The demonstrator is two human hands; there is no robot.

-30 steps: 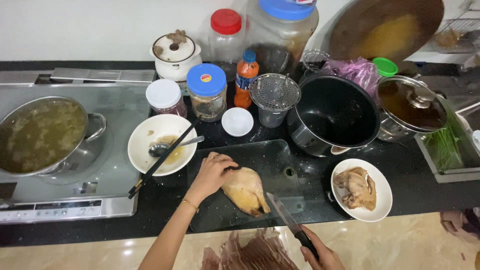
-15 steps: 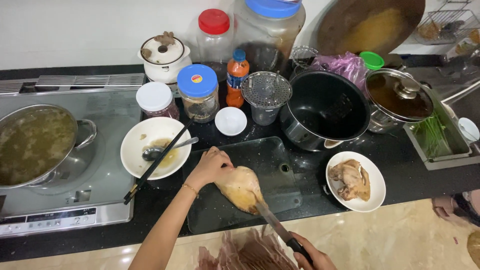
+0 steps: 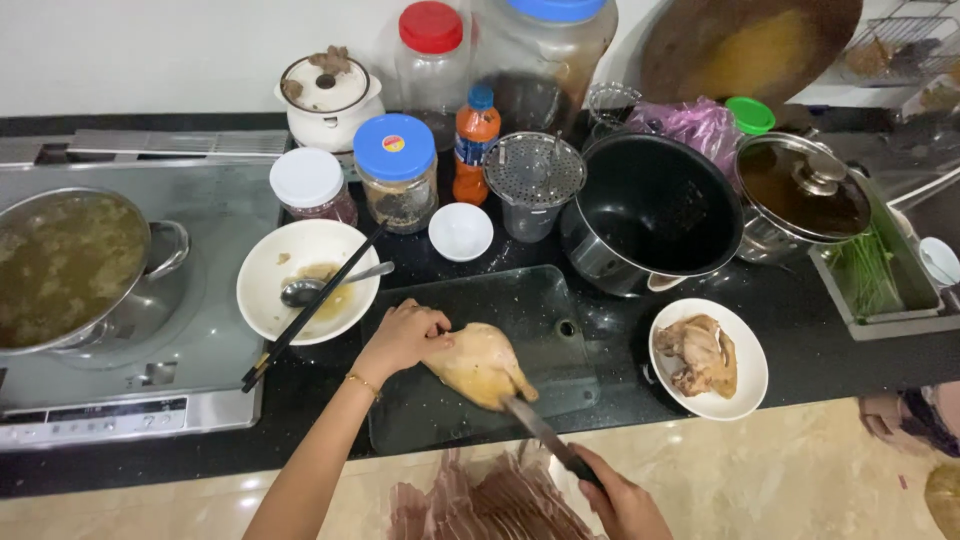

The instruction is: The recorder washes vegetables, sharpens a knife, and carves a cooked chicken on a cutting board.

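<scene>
A cooked, yellow-skinned piece of chicken (image 3: 478, 364) lies on a clear glass cutting board (image 3: 520, 305) on the black counter. My left hand (image 3: 402, 338) presses on the chicken's left end and holds it down. My right hand (image 3: 620, 500), at the bottom edge, grips the dark handle of a knife (image 3: 545, 433). The blade tip meets the chicken's lower right end. To the right stands a white plate (image 3: 745, 385) with more chicken pieces (image 3: 700, 355).
Left of the board, a white bowl (image 3: 270, 285) holds a spoon and black chopsticks. A large pot of broth (image 3: 60, 265) sits on the cooktop. A black pot (image 3: 655, 210), a lidded pot (image 3: 800, 190), jars and a small white bowl (image 3: 460, 230) crowd the back.
The knife has moved up and left from beside the chicken until its blade meets the meat. My left hand stayed on the chicken.
</scene>
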